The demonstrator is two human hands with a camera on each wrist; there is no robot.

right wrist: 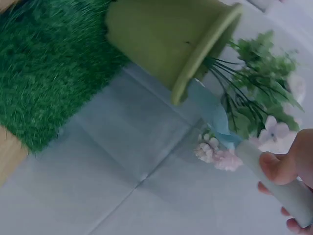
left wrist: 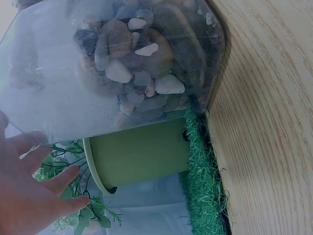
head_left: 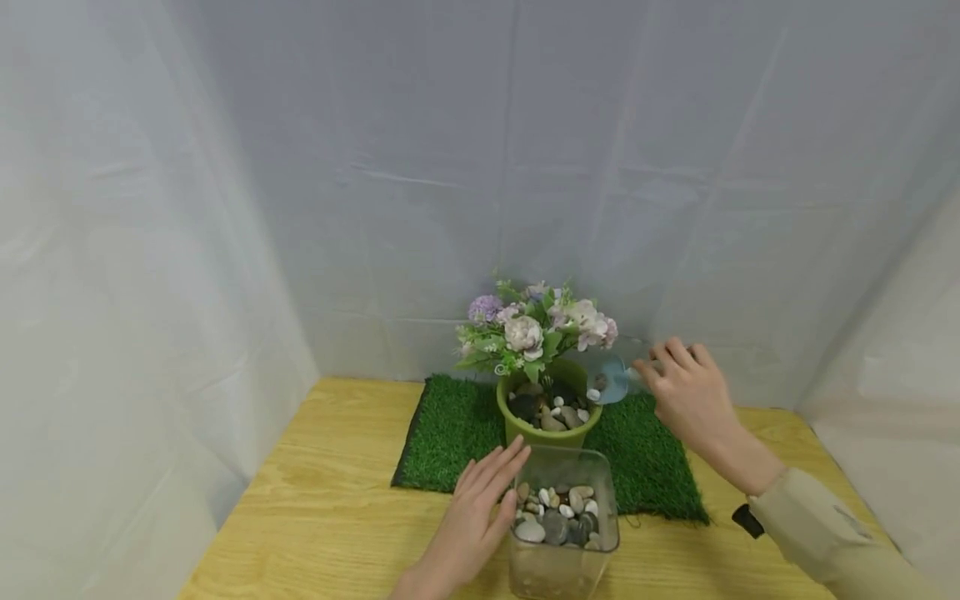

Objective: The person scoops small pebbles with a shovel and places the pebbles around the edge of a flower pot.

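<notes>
My right hand grips the pale handle of a small blue trowel. A few pebbles lie on its blade, whose tip is right at the right rim of a green flowerpot. Dark and pale stones fill the pot around the stems of a bunch of pink, white and purple flowers. In front of the pot stands a clear plastic container with mixed pebbles in it. My left hand rests at the container's left rim, its fingers extended, as the left wrist view shows too.
The pot stands on a green artificial grass mat, laid on a wooden table. Pale sheeting hangs close behind the flowers and along both sides. A small black object shows by the right sleeve.
</notes>
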